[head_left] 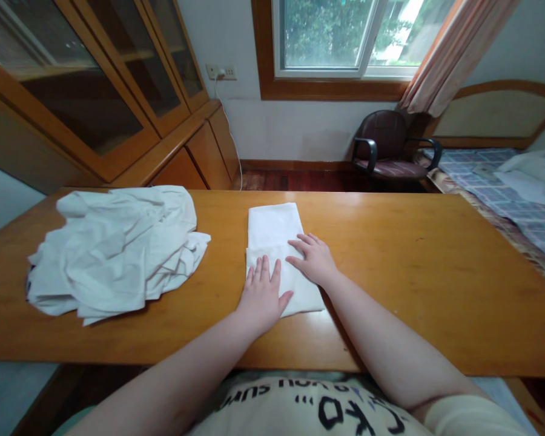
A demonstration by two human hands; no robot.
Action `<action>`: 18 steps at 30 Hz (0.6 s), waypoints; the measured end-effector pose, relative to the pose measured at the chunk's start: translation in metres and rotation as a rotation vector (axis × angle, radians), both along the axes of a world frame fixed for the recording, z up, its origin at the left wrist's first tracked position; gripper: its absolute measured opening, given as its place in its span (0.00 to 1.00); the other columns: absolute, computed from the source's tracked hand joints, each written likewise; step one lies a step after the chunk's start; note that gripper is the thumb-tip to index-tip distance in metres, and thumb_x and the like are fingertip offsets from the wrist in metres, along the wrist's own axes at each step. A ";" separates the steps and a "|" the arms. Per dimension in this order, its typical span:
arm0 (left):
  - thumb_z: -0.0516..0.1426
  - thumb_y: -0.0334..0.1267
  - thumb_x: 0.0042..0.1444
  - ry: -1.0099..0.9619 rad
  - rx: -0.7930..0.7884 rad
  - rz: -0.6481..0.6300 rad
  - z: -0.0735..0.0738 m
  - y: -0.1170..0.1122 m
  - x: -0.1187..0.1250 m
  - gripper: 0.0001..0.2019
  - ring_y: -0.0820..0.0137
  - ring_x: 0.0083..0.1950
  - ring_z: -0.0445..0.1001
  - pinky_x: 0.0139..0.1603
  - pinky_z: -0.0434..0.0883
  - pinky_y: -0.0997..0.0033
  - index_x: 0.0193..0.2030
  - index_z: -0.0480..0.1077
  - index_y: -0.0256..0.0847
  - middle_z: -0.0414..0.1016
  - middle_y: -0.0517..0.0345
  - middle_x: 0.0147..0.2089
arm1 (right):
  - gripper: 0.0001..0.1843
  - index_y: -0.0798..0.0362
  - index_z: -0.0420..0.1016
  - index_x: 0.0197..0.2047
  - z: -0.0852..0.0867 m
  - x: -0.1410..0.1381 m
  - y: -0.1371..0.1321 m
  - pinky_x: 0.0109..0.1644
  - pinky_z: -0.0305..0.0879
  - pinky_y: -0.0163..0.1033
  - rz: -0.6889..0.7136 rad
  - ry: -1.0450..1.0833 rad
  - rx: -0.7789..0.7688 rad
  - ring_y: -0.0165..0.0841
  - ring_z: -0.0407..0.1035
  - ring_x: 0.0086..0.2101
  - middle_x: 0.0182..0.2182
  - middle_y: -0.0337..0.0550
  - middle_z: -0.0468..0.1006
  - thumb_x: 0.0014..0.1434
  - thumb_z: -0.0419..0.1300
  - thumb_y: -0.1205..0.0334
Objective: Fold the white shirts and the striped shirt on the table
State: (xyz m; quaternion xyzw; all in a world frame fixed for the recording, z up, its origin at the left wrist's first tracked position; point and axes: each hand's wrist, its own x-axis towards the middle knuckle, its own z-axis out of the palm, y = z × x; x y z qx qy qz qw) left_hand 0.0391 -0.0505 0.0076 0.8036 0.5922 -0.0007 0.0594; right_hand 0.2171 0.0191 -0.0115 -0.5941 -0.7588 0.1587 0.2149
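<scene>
A white cloth [272, 224], folded into a narrow upright rectangle, lies on the wooden table in front of me. Its near part overlaps the far part, leaving a crosswise edge about midway. My left hand [263, 297] rests flat on the near left portion, fingers spread. On the right edge, near that crosswise fold, my right hand [314, 259] lies with its fingers apart and pointing left. Neither hand grips anything. To the left sits a crumpled heap of white fabric [118, 248], with a small dark patch at its left edge.
The wooden table [413, 272] spans the view. Beyond it stand a glass-doored cabinet [131, 79] at left and a dark armchair [386, 145] under the window [327, 36]. A bed with a checked cover [495, 194] is at right. A white cord [229, 127] hangs from the wall socket.
</scene>
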 end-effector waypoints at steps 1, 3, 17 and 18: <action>0.53 0.55 0.56 -0.015 -0.015 -0.001 0.003 0.003 -0.003 0.38 0.47 0.70 0.48 0.64 0.52 0.48 0.68 0.53 0.35 0.50 0.35 0.70 | 0.27 0.40 0.71 0.57 0.000 0.000 0.000 0.63 0.50 0.52 0.008 -0.005 -0.002 0.43 0.54 0.61 0.60 0.42 0.66 0.55 0.60 0.42; 0.53 0.58 0.55 -0.056 -0.028 0.019 0.009 0.012 -0.009 0.37 0.48 0.66 0.57 0.61 0.57 0.50 0.67 0.56 0.39 0.57 0.38 0.67 | 0.27 0.39 0.71 0.57 -0.001 0.000 0.000 0.63 0.49 0.53 0.016 -0.016 -0.008 0.44 0.53 0.62 0.61 0.41 0.65 0.55 0.59 0.42; 0.53 0.61 0.53 -0.110 -0.024 0.087 -0.008 0.036 -0.019 0.41 0.43 0.72 0.34 0.66 0.47 0.43 0.71 0.47 0.48 0.38 0.41 0.73 | 0.25 0.54 0.65 0.62 0.001 -0.002 0.000 0.64 0.51 0.50 -0.106 -0.053 -0.020 0.44 0.52 0.63 0.63 0.51 0.62 0.64 0.51 0.57; 0.53 0.62 0.53 -0.114 -0.034 0.101 -0.008 0.037 -0.019 0.42 0.42 0.72 0.33 0.66 0.47 0.43 0.71 0.46 0.48 0.37 0.40 0.73 | 0.26 0.57 0.65 0.62 0.001 -0.002 0.000 0.65 0.50 0.50 -0.132 -0.063 -0.020 0.45 0.52 0.63 0.63 0.53 0.62 0.63 0.51 0.57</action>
